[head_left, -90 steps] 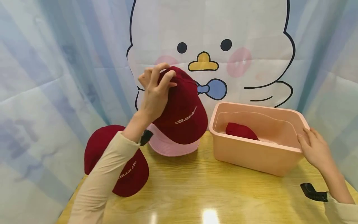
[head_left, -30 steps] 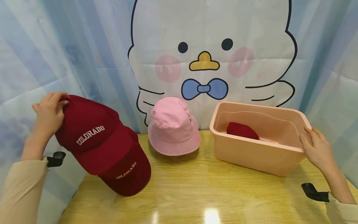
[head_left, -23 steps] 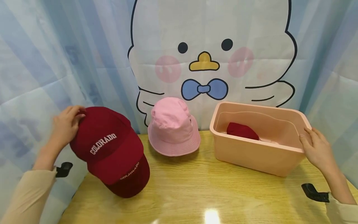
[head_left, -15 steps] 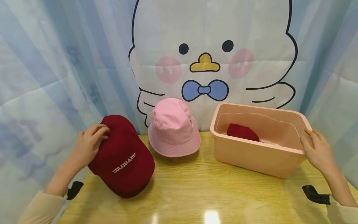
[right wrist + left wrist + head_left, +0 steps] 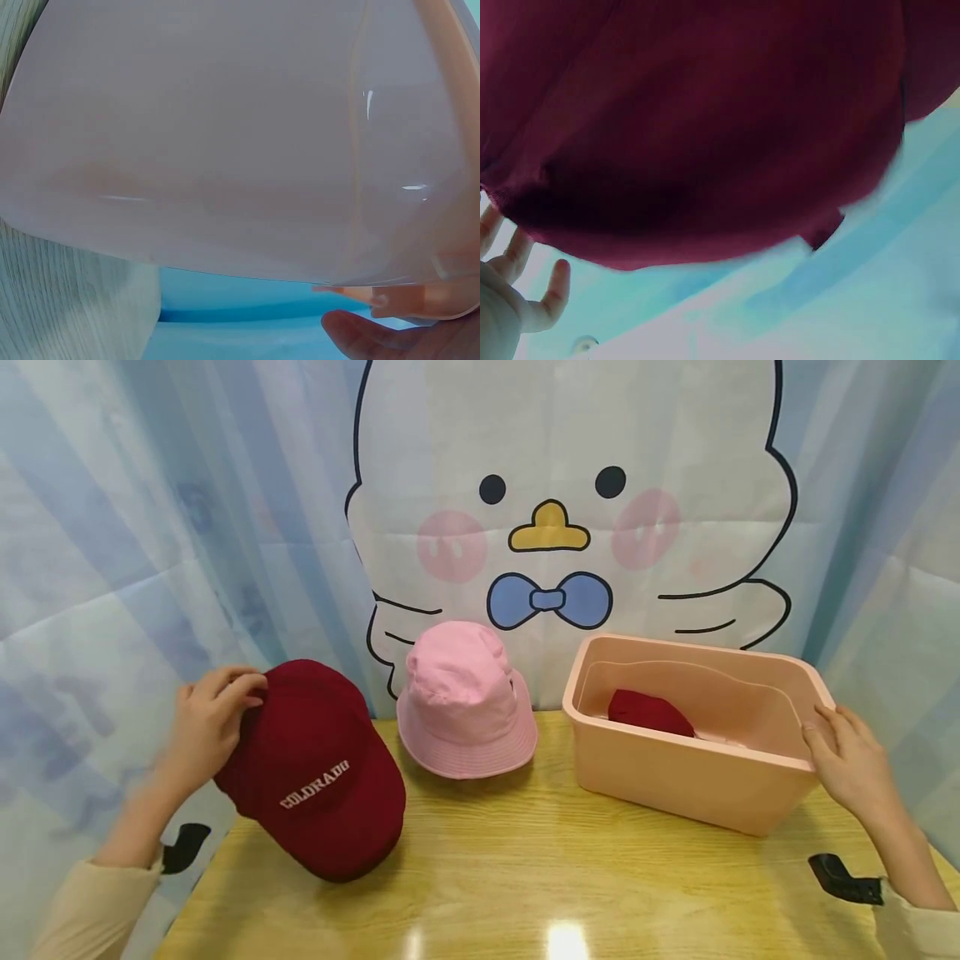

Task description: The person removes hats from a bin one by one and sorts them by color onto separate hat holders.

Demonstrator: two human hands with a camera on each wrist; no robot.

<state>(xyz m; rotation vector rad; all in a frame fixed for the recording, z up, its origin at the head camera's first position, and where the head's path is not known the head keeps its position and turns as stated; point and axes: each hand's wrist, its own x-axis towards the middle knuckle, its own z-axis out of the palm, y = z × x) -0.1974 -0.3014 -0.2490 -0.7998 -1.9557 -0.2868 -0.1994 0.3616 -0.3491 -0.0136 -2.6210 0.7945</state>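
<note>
My left hand (image 5: 213,718) holds a dark red baseball cap (image 5: 322,802) lettered COLORADO by the back of its crown. The cap sits over a second red cap, almost wholly hidden beneath it. In the left wrist view the red cloth (image 5: 720,135) fills the top, and the thumb stands apart from it. At the far right my right hand (image 5: 855,768) grips the end rim of a peach plastic bin (image 5: 682,785). A red piece of cloth (image 5: 648,712) lies inside the bin. The right wrist view shows the bin's wall (image 5: 195,135) with the thumb below it.
A pink bucket hat (image 5: 465,702) stands between the caps and the bin, near the back of the wooden table (image 5: 487,877). Behind it hangs a blue and white curtain (image 5: 675,427) with a cartoon bird. More curtain lies close at both sides.
My left hand has carried the cap from above the pink hat to the left, then down over the other red cap. Since half a second ago both shifted slightly up-left. The right hand stays put.
</note>
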